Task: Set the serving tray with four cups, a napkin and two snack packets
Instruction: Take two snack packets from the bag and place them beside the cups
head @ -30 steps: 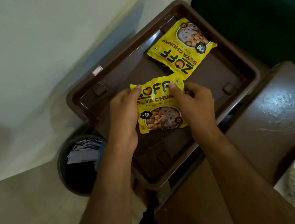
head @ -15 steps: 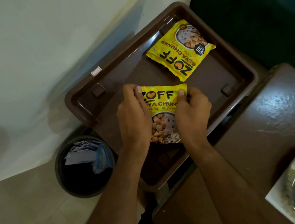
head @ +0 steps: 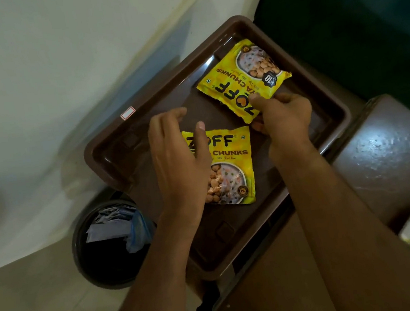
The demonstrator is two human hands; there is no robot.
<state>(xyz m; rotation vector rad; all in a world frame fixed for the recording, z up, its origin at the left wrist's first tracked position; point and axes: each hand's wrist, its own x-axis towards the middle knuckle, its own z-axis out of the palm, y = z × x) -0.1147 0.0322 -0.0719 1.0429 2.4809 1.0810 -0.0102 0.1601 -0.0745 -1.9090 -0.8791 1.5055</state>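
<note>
A: While both snack packets lie in the brown tray (head: pixel 110 151), near packet (head: pixel 228 168) and far packet (head: pixel 238 79), no cups or napkin visible

B: Hands?

A: left hand (head: pixel 179 163) loose-fingered over near packet, gripping nothing; right hand (head: pixel 284 119) pinches far packet's corner

B: Obstacles?

A: waste bin (head: pixel 106 245) below tray edge, wall close

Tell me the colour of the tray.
Dark brown; the tray shows plainly in the head view, its only view.
</note>
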